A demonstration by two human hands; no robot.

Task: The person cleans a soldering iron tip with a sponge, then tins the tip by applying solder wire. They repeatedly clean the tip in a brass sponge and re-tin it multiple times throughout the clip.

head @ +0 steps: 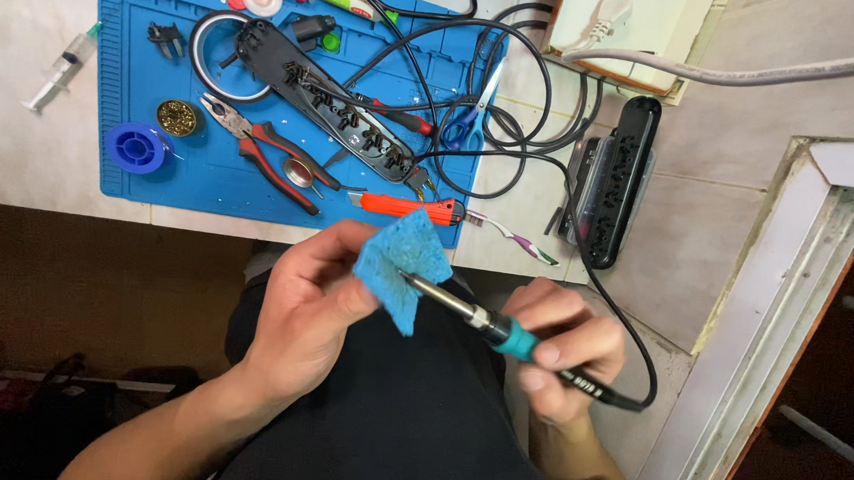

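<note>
The person's left hand (302,307) pinches a piece of blue sponge (402,268) between thumb and fingers, folding it so a pad of it faces the tool. The right hand (565,354) has its fingers closed around the teal-collared grip of a soldering iron (462,312), held like a pen so the metal tip presses into the sponge. Both hands work over the person's lap, just off the near edge of the bench (32,160), which keeps the hot tip away from the clutter above.

The iron's black cord (632,342) loops from the handle up past a black power strip (618,180) lying at the bench's right side. On the blue mat (202,175) an opened power strip (328,99) lies diagonally with its contacts exposed. Beside it are red-handled pliers (260,149), an orange utility knife (404,208), a blue spool (135,147), a tin of brass wool (178,118) and blue-handled scissors (469,118). A syringe (59,66) rests off the mat to the left.

Open room is scarce on the mat; the bare tile to its left and the gap between the mat and the black power strip are the freest spots. A pale frame (784,309) bounds the right side.
</note>
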